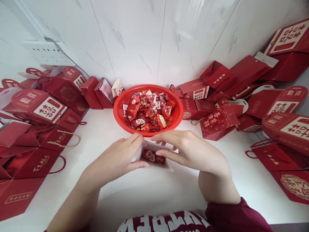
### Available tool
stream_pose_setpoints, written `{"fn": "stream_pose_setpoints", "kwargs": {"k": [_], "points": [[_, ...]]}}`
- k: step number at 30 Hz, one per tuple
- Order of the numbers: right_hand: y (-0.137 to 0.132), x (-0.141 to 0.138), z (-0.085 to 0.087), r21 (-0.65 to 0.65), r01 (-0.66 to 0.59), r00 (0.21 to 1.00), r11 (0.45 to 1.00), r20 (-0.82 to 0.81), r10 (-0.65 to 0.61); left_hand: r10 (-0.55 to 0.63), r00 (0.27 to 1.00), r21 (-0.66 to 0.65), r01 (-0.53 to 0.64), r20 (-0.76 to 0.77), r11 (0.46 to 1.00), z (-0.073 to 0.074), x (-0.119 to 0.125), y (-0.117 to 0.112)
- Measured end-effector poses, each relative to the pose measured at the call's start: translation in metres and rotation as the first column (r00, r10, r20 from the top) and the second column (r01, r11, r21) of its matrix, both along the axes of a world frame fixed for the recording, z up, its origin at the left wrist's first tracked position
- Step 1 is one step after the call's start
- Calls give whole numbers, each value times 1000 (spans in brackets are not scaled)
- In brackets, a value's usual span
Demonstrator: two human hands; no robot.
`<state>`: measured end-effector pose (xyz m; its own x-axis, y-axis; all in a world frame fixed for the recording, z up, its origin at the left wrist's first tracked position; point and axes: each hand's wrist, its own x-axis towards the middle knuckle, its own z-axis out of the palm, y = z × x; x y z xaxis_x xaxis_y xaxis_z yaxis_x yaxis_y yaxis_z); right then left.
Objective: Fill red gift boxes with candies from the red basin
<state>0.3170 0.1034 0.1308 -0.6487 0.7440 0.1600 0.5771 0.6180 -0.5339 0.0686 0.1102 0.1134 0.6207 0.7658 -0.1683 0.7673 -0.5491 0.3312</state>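
My left hand (119, 158) and my right hand (193, 151) meet over a small open white box (166, 167) on the white table, fingers curled round its sides. Inside the box lies a red wrapped candy (153, 156). Just beyond the hands stands a red plastic basket (118, 111) filled with several red and white wrapped candies (148, 111). Both hands grip the box's edges; most of the box is hidden under them.
Several red gift boxes with gold characters lie heaped on the left (40, 108) and on the right (285, 125), some with cord handles. More stand along the white tiled wall (145, 38) behind the basket. White tabletop (149, 190) shows before me.
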Motion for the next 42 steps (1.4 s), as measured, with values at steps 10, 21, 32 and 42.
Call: {"fn": "stream_pose_setpoints", "kwargs": {"k": [10, 21, 32, 42], "points": [[6, 26, -6, -11, 117, 985, 993, 128, -115, -111, 993, 213, 115, -29, 970, 9, -2, -8], [33, 42, -21, -8, 390, 888, 921, 268, -374, -88, 981, 455, 1, 171, 891, 7, -8, 8], [68, 41, -38, -341, 364, 918, 866, 288, -273, 362, 819, 260, -505, 446, 823, -17, -33, 89], [71, 39, -32, -276, 425, 885, 862, 325, -332, 79, 980, 15, -77, -184, 997, -38, 11, 156]]}}
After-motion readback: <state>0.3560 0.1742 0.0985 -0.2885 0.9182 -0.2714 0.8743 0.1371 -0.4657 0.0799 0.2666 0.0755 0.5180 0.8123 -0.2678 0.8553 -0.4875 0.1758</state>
